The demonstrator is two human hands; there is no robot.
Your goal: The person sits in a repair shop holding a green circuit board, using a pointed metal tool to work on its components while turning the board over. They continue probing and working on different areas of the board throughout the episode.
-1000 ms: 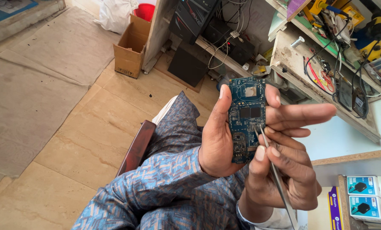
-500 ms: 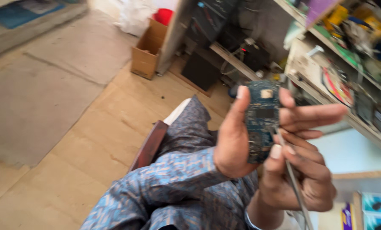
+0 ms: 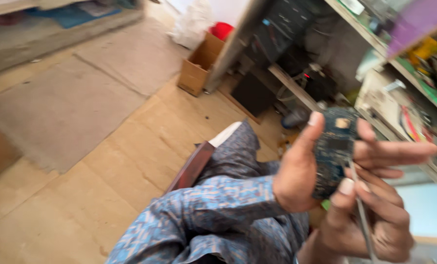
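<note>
My left hand [image 3: 301, 171] holds a small dark blue circuit board [image 3: 333, 149] upright, thumb along its left edge and fingers stretched out behind it to the right. My right hand [image 3: 370, 220] sits just below the board and grips thin metal tweezers [image 3: 360, 210], whose tip rests against the board's lower part. The picture is blurred by motion. My patterned blue sleeve [image 3: 218, 210] runs in from the bottom.
A cluttered workbench with shelves [image 3: 399, 93] stands at the right. Dark boxes and cables [image 3: 277, 44] lie under it. An open cardboard box [image 3: 199, 68] stands on the tan floor, with a grey mat [image 3: 67, 107] to the left. A chair edge [image 3: 191, 166] shows below my leg.
The view has swung to the left and blurred, so both hands and the board now sit further right and lower in the picture. The grips on board and tweezers are unchanged.
</note>
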